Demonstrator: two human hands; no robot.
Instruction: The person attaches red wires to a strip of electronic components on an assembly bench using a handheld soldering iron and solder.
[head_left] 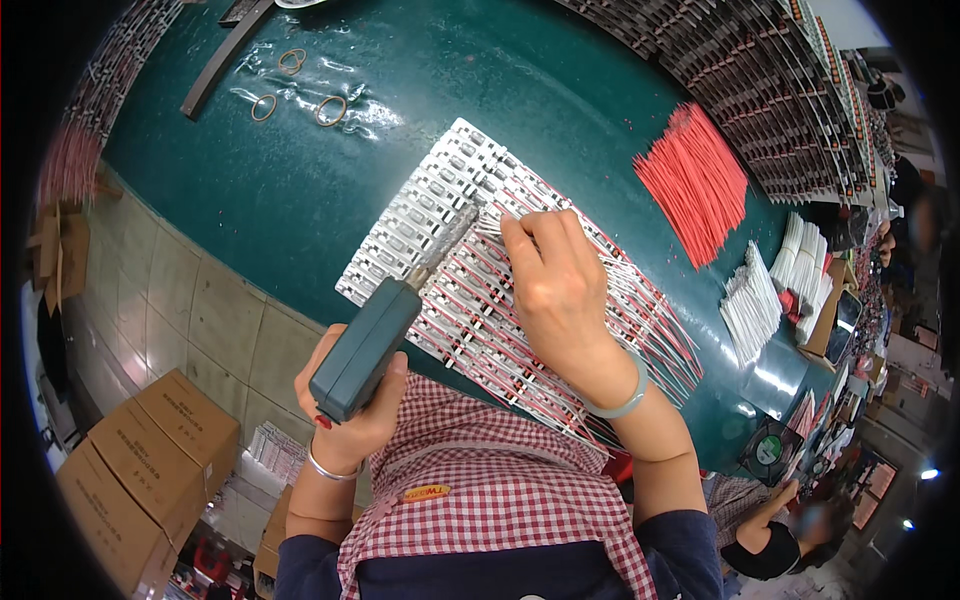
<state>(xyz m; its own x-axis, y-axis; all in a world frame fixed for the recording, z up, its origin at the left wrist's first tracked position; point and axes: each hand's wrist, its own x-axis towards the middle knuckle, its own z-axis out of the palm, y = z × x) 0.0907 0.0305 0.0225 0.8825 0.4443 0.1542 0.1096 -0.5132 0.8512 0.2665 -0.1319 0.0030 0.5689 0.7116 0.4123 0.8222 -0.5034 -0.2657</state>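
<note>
My left hand (350, 400) is closed round a dark green, pistol-shaped hand tool (365, 350). The tool's short metal tip points at a panel of white plastic parts (420, 215), which lie in slanting rows on the bench. Red and white wires (490, 300) run from the rows toward the right and the near edge. Over the panel's middle, my right hand (560, 285) is closed in a pinch on white wires (490, 217), a little beyond the tool's tip. The fingertips partly hide what they grip.
A red wire bundle (695, 185) and white wire bundles (752, 305) lie on the green bench (300, 190) at right. Stacked wired panels (740, 70) stand far right. Rubber bands (330, 110) and a dark bar (228, 58) lie far left. Cartons (150, 470) stand lower left. Another person (785, 535) sits lower right.
</note>
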